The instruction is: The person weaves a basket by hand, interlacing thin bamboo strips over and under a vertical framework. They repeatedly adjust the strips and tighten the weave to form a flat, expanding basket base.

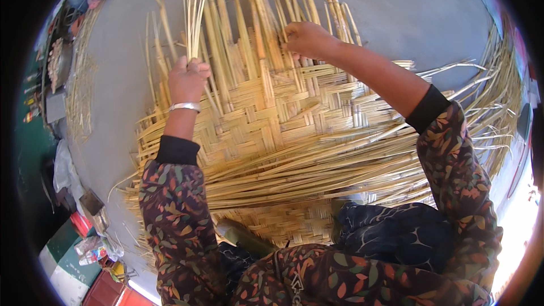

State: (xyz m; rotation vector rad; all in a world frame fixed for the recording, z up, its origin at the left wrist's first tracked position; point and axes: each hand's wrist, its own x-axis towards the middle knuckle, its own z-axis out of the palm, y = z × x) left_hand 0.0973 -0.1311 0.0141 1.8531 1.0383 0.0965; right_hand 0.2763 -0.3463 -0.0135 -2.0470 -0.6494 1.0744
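Loose reeds (pixel 317 165) atop woven mat (pixel 243 122) — reed heap (pixel 504 107) R, plastic bag (pixel 67 170) L.

A straw-yellow woven mat (pixel 241 127) lies on the grey floor (pixel 413 17), unwoven strips (pixel 264 14) extending beyond its far edge, others lying loosely crosswise over it.

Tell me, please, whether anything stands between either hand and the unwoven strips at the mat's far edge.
Nothing visible does: the left hand holds pale strips, and the right hand is at the unwoven strips. The loose pile lies across the mat, on the near side of both hands.
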